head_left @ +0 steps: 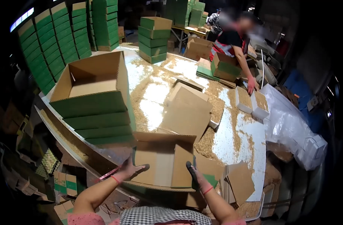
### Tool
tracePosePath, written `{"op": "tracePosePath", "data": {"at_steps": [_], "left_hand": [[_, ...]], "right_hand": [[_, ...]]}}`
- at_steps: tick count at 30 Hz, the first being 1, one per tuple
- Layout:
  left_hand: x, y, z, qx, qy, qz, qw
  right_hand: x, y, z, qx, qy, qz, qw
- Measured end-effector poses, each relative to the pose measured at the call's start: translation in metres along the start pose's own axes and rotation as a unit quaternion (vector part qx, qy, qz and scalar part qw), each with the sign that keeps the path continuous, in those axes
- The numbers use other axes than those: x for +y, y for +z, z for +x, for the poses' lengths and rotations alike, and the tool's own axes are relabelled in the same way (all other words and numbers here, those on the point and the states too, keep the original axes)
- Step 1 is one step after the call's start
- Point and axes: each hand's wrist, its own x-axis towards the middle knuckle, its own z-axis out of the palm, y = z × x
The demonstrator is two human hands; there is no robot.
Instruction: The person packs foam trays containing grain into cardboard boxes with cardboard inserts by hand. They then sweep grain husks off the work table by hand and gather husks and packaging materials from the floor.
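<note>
An open-topped cardboard box [154, 161], brown inside and green outside, sits tilted towards me at the near edge of the table. My left hand [131, 170] grips its left side, the dark-tipped thumb pointing inward and the fingers mostly hidden. At the right side, my right hand [199, 178] holds the same box with its thumb at the edge. Just beyond my left hand stands a stack of green boxes [96, 107], the top one open and showing its bare inside. Cardboard sheets [188, 112] lie past the held box.
Loose brown grains cover parts of the white table [226, 138]. Flat cardboard pieces [239, 182] lean at right. A person [229, 43] across the table reaches to two white grain-filled boxes [259, 105]. Clear plastic [287, 120] lies at right; tall green stacks [45, 48] stand at left.
</note>
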Motion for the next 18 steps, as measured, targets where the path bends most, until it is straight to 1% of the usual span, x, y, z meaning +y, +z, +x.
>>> {"op": "tracePosePath", "data": {"at_steps": [1,2,3,4,5,6,7,8,9,10,11,12,13,14,16,17,18], "left_hand": [[0.016,-0.009,0.001,-0.055,0.001,-0.021,0.998],[0.035,-0.009,0.003,-0.047,0.004,-0.017,0.999],[0.054,-0.005,0.006,-0.008,0.095,-0.002,0.995],[0.069,-0.008,0.013,0.028,0.187,0.016,0.982],[0.083,-0.016,0.023,-0.037,0.180,-0.112,0.977],[0.093,-0.035,0.019,-0.076,0.180,-0.168,0.966],[0.103,-0.054,0.015,-0.114,0.176,-0.224,0.952],[0.119,-0.087,-0.019,0.059,0.285,-0.051,0.955],[0.130,-0.118,-0.046,0.230,0.378,0.117,0.889],[0.136,-0.147,-0.061,0.222,0.389,0.118,0.886],[0.139,-0.179,-0.073,0.227,0.394,-0.134,0.880],[0.132,-0.216,-0.068,0.258,0.375,-0.214,0.864],[0.125,-0.253,-0.064,0.289,0.359,-0.294,0.837],[0.111,-0.284,-0.046,0.362,0.345,-0.208,0.841],[0.073,-0.296,-0.008,0.265,0.297,-0.226,0.889],[0.088,-0.293,-0.003,0.252,0.304,-0.222,0.892],[0.082,-0.298,0.003,0.237,0.300,-0.218,0.898]], "right_hand": [[-0.003,0.003,-0.002,-0.011,0.007,0.095,0.995],[-0.043,0.010,-0.012,0.040,0.063,0.171,0.982],[-0.083,0.017,-0.022,0.100,0.110,0.250,0.957],[-0.105,0.001,-0.026,0.095,0.086,0.173,0.977],[-0.064,-0.023,0.000,0.187,0.036,0.314,0.930],[-0.049,-0.046,0.020,0.212,-0.055,0.322,0.921],[-0.100,-0.052,0.018,0.203,-0.076,0.324,0.921],[-0.154,-0.056,0.014,0.193,-0.097,0.327,0.920],[-0.172,-0.075,0.039,0.092,-0.136,0.408,0.898],[-0.198,-0.080,0.059,0.065,-0.200,0.396,0.894],[-0.225,-0.085,0.079,0.036,-0.263,0.386,0.883],[-0.251,-0.085,0.096,0.030,-0.297,0.373,0.878],[-0.271,-0.076,0.112,0.022,-0.307,0.357,0.882],[-0.287,-0.062,0.128,0.007,-0.307,0.335,0.891],[-0.308,-0.021,0.157,-0.034,-0.292,0.280,0.914],[-0.315,0.005,0.167,-0.067,-0.278,0.247,0.926],[-0.321,0.032,0.177,-0.101,-0.263,0.214,0.935]]}}
